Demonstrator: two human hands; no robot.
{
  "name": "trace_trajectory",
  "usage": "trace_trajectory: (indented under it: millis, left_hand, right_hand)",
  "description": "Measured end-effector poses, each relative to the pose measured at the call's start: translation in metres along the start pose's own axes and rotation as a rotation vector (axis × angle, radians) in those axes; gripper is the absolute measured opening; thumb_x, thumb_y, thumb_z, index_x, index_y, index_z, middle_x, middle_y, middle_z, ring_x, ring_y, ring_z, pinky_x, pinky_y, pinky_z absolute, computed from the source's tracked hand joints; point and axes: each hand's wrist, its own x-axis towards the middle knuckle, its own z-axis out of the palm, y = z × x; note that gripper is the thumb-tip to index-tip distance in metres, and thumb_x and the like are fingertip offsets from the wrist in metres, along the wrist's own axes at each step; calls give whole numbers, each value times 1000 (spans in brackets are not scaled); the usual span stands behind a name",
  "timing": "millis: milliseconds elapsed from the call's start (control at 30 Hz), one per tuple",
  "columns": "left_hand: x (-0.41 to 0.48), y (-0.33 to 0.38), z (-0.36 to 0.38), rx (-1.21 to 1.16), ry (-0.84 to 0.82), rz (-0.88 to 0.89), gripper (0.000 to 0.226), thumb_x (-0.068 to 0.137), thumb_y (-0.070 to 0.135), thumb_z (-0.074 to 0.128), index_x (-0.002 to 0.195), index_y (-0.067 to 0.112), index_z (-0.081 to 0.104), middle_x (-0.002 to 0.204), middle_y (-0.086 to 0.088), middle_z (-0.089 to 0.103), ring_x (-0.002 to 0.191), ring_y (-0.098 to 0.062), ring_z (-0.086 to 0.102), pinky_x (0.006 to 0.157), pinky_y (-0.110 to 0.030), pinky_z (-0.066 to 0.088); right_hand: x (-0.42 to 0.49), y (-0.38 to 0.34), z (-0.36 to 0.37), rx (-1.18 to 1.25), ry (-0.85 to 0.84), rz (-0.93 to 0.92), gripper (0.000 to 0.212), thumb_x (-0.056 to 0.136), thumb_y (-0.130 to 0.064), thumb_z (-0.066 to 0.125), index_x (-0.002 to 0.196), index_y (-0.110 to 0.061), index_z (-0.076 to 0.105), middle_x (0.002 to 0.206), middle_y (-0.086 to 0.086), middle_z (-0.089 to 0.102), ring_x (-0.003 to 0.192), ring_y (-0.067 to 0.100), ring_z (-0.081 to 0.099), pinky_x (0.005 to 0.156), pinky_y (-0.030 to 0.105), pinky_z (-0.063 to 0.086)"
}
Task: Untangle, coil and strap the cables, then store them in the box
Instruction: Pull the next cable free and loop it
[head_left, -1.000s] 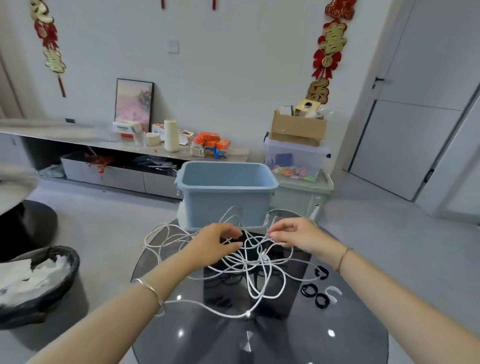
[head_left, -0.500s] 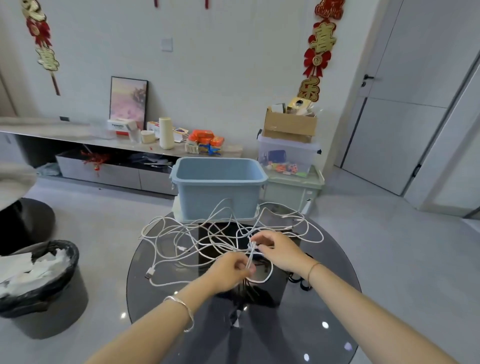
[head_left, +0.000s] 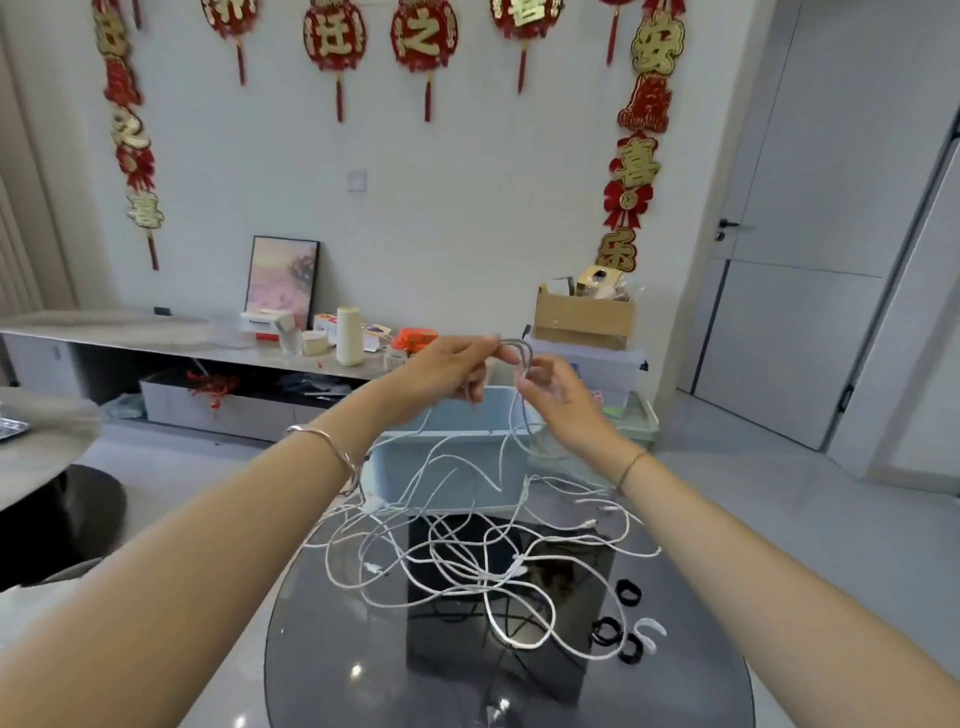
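A tangle of white cables (head_left: 467, 551) sprawls over the round dark glass table (head_left: 363, 675). Both hands are raised above it, in front of the light blue box (head_left: 410, 467) at the table's far edge. My left hand (head_left: 447, 371) pinches a short loop of white cable, and my right hand (head_left: 550, 389) pinches the same loop a little to the right. Strands hang from the hands down into the pile. Several black straps (head_left: 615, 626) and a white strap (head_left: 652, 631) lie at the table's right side.
Behind the box stand a clear storage bin (head_left: 608, 374) with a cardboard box (head_left: 582, 317) on top. A low shelf (head_left: 156, 343) with bottles and packets runs along the left wall. Another dark round table (head_left: 47, 467) is at far left. A door (head_left: 795, 260) is at right.
Both hands have lifted from the table surface up to above the box, pulling a cable loop out of the tangle. The camera has tilted upward.
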Motion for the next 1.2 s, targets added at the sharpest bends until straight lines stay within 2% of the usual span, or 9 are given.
trace_trajectory:
  millis: [133, 233, 400, 633, 800, 967, 1033, 1100, 1200]
  left_hand:
    - [9, 20, -15, -118, -4, -12, 39, 100, 46, 37, 96, 24, 70, 55, 12, 33, 50, -5, 45, 60, -16, 45]
    - [10, 21, -21, -182, 38, 7, 27, 96, 43, 49, 98, 25, 70, 58, 12, 41, 61, -7, 52, 63, -17, 47]
    - [4, 6, -18, -145, 34, 3, 9, 94, 26, 60, 94, 19, 65, 81, 3, 62, 64, -1, 61, 64, -14, 50]
    - [-8, -19, -16, 25, 123, -40, 29, 101, 34, 41, 85, 19, 60, 82, 1, 64, 81, -10, 62, 80, -24, 45]
    - [-3, -1, -18, -273, 147, -51, 35, 102, 34, 36, 94, 13, 63, 82, -3, 67, 78, -17, 71, 67, -26, 57]
    - [-8, -7, -13, -284, 108, -157, 34, 104, 33, 34, 105, 12, 61, 74, 0, 67, 73, -15, 71, 69, -27, 59]
    - [-11, -16, -11, -323, 137, -190, 32, 104, 30, 35, 106, 11, 59, 69, 3, 66, 70, -14, 71, 66, -26, 58]
    - [-12, -25, -8, -368, 165, -229, 27, 103, 25, 36, 109, 10, 58, 72, 1, 64, 72, -16, 69, 69, -27, 56]
    - [-12, -34, -2, -433, 173, -286, 26, 103, 19, 35, 115, 6, 55, 85, -6, 62, 78, -21, 66, 74, -30, 54]
  right_hand:
    - [20, -27, -11, 105, -1, -5, 18, 99, -19, 47, 86, -13, 57, 68, 0, 48, 65, 11, 50, 74, 28, 49]
    - [24, -48, -15, 323, 28, 41, 22, 101, -18, 42, 81, -15, 53, 68, 2, 43, 61, 15, 48, 58, 19, 52]
    - [30, -82, -21, 624, 79, 65, 23, 102, -14, 38, 83, -11, 51, 67, 2, 43, 60, 11, 45, 65, 24, 56]
    - [45, -119, -44, 981, 206, 61, 24, 102, -16, 37, 84, -9, 51, 63, 2, 42, 55, 10, 46, 67, 27, 57]
    - [25, -78, -26, 656, 117, 255, 27, 103, -17, 36, 108, -2, 58, 76, 5, 69, 65, 12, 66, 66, 24, 57]
    - [-3, -23, -5, -2, -69, 523, 29, 98, -13, 47, 120, 4, 53, 114, 17, 60, 79, 19, 58, 79, 33, 49]
    - [-11, -10, 0, -366, -41, 402, 38, 93, -17, 55, 126, 0, 48, 118, 12, 54, 96, 22, 55, 82, 29, 40]
    - [-20, -9, 8, -417, 38, 178, 33, 89, -22, 62, 118, -10, 51, 112, 5, 52, 94, 18, 52, 81, 27, 40]
    - [-31, -11, 25, -399, -202, 20, 19, 86, -34, 67, 99, -20, 66, 97, 1, 57, 76, 6, 50, 68, 17, 39]
